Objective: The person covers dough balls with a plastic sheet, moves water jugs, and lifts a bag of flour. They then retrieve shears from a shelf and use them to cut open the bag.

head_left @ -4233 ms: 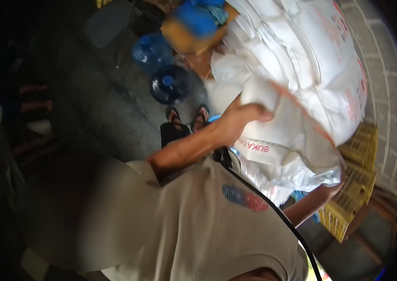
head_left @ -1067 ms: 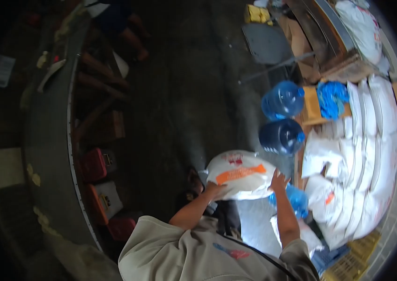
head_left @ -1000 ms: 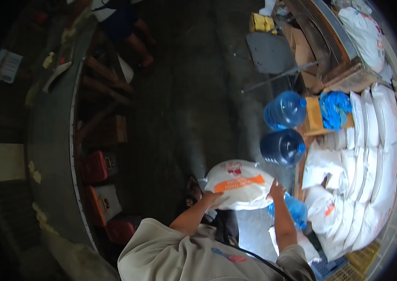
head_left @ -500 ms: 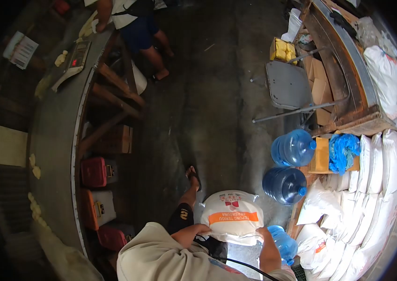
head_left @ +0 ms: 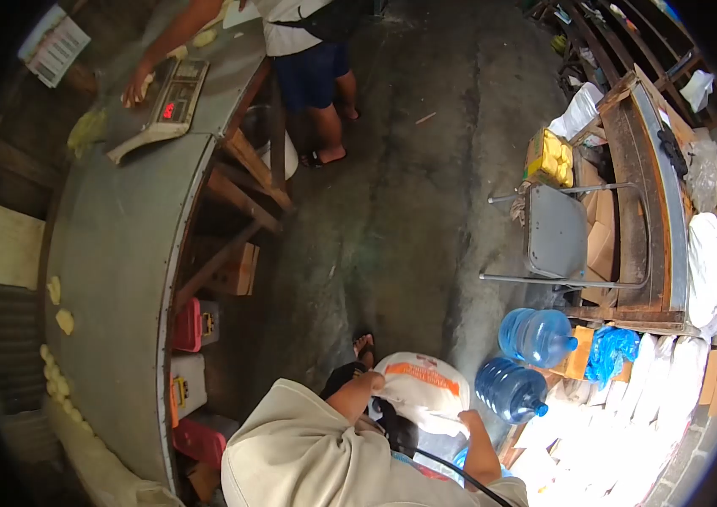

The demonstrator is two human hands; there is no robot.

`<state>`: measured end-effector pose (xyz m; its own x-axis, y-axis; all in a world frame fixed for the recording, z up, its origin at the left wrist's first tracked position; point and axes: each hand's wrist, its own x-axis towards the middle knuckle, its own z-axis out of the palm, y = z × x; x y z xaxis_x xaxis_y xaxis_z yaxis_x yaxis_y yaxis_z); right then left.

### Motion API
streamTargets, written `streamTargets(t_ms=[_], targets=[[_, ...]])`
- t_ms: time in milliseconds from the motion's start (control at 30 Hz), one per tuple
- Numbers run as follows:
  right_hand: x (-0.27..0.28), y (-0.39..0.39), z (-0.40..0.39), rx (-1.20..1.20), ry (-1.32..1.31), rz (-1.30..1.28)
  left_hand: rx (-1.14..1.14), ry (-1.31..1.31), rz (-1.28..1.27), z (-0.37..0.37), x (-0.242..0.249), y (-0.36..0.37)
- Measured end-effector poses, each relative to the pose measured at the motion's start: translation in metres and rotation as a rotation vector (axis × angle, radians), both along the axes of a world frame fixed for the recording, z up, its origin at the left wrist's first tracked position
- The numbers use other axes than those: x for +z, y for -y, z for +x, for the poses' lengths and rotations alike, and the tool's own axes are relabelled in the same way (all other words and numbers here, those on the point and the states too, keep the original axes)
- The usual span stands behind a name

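A white flour sack [head_left: 430, 390] with an orange printed band is in front of my body, low in the view. My left hand [head_left: 375, 383] is closed on its near left corner. At the near right corner, my right hand [head_left: 467, 417] grips the same sack. My fingers are partly hidden by the cloth. The sack's lower side is out of sight. Just right of it lie blue water jugs, with one jug [head_left: 511, 391] closest to the sack.
On the left runs a long metal-topped table [head_left: 122, 253] with dough pieces [head_left: 64, 321] and a scale [head_left: 174, 101]. A co-worker [head_left: 312, 59] stands at its far end. To the right are a folding chair [head_left: 555, 232], a wooden desk [head_left: 642, 203] and stacked white sacks [head_left: 621, 439].
My view has shifted, so the sack appears lower and tilted, still in both hands. The co-worker's hand is now beside the scale, on a dough piece.
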<state>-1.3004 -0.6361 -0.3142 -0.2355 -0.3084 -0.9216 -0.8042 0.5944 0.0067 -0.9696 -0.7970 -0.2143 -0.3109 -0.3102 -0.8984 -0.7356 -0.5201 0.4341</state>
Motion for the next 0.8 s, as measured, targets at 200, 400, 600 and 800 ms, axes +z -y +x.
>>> streamTargets(t_ms=[200,400,600,800], targets=[[0.068,0.139,0.036,-0.3,-0.029,-0.415,-0.132,0.15,-0.123,-0.009,0.01,0.047],[0.003,0.231,-0.039,-0.488,0.209,-0.391,-0.371,0.334,-0.155,-0.04,0.024,0.125],[-0.101,0.198,-0.021,-0.789,0.635,-0.328,-0.333,0.607,-0.361,-0.043,0.065,0.187],[0.038,0.22,-0.007,-0.655,0.38,-0.229,-0.127,0.528,-0.218,-0.013,0.026,0.194]])
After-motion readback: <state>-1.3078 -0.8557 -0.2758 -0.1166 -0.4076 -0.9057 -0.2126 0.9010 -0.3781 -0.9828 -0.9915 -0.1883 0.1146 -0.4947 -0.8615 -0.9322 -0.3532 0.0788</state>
